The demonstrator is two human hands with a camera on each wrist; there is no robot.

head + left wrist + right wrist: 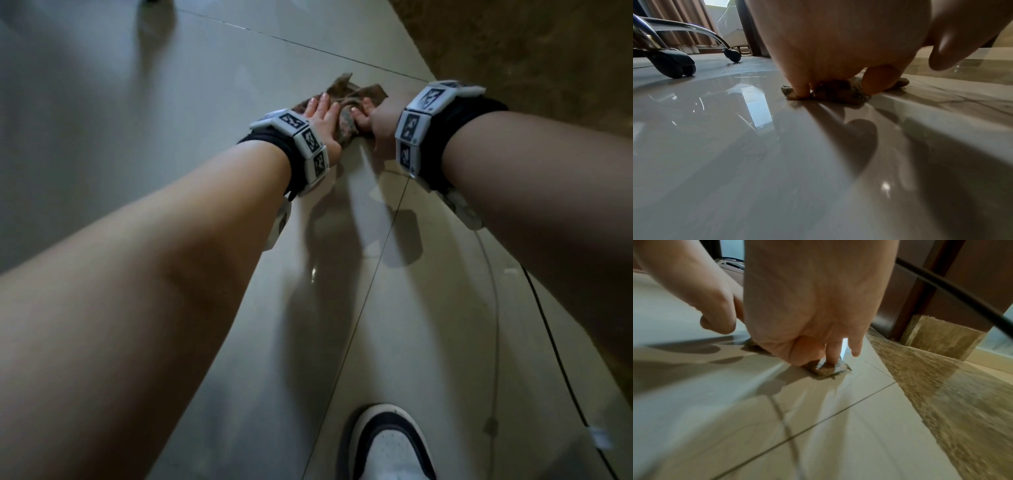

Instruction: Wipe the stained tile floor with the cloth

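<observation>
Bare glossy tile floor (212, 85) open ahead of hands and out to their left. Chair casters (677, 65) and chrome legs stand farther left, well apart. Right of hands: brown mottled floor strip (534, 51), then wooden post on stone base (941, 337) near. Black cable (953, 288) hangs just beside right wrist. Shoe (390, 445) behind hands, toward person.
</observation>
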